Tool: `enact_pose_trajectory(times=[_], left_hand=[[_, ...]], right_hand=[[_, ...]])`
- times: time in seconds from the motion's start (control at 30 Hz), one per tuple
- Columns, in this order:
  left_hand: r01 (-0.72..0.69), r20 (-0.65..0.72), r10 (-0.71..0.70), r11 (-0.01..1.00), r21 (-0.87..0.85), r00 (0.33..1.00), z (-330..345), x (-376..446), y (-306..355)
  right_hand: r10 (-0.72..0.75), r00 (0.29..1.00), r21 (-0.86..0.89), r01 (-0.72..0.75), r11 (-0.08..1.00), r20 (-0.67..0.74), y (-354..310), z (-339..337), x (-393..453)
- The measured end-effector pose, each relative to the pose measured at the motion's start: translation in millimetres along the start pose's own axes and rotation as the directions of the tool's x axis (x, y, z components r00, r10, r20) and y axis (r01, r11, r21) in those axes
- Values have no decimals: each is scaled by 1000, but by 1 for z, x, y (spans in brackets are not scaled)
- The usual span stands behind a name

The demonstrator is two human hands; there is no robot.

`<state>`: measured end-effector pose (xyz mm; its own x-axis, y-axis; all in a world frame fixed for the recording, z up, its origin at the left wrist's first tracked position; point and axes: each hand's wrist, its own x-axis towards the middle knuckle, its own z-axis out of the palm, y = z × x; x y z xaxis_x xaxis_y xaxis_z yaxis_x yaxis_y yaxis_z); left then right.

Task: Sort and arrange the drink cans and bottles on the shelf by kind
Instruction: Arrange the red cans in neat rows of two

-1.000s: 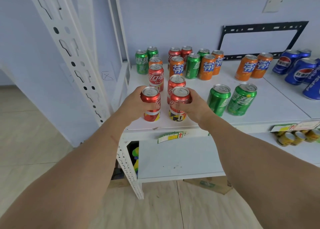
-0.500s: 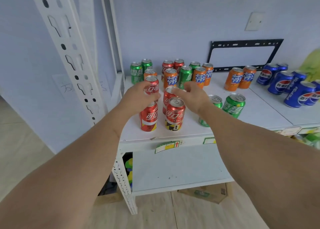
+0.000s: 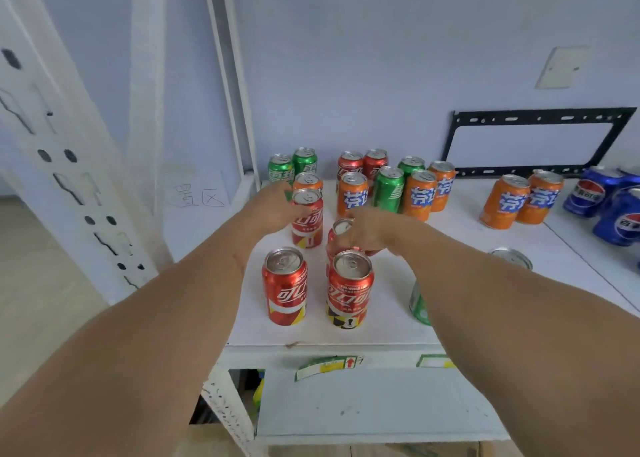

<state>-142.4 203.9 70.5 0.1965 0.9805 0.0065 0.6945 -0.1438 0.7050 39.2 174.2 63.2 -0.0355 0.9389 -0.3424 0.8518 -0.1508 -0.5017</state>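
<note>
Currently both hands are at the second row of red cola cans on the white shelf (image 3: 381, 332). Left hand (image 3: 273, 207): fingers curled round the left red cola can (image 3: 307, 222), which stands upright. Right hand (image 3: 372, 229): fingers wrapped round the right red cola can (image 3: 341, 235), mostly covering it; only the rim and part of the side show. Nearer the shelf's front edge, two more red cola cans stand upright and apart: front-left can (image 3: 285, 287), front-right can (image 3: 349, 288), neither touched. Back rows mixed: green cans (image 3: 388, 189), orange cans (image 3: 419, 195) and red cans (image 3: 351, 165) together. Two orange cans (image 3: 505, 202) stand further right; blue cola cans (image 3: 620, 221) at the far right edge. One green can (image 3: 419, 306) partly hidden behind the right forearm.
</note>
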Motion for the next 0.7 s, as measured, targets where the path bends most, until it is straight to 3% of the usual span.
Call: enact_pose_trajectory(times=[0.27, 0.43, 0.7], left_hand=[[28, 137, -33, 999, 35, 990, 18, 38, -4], [8, 137, -21, 996, 92, 990, 25, 51, -6], [9, 281, -70, 977, 215, 957, -5, 21, 8]], right_hand=[[-108, 994, -172, 106, 979, -2, 18, -10, 27], [-160, 987, -109, 157, 982, -21, 21, -15, 35], [-228, 973, -79, 229, 970, 19, 12, -23, 28]])
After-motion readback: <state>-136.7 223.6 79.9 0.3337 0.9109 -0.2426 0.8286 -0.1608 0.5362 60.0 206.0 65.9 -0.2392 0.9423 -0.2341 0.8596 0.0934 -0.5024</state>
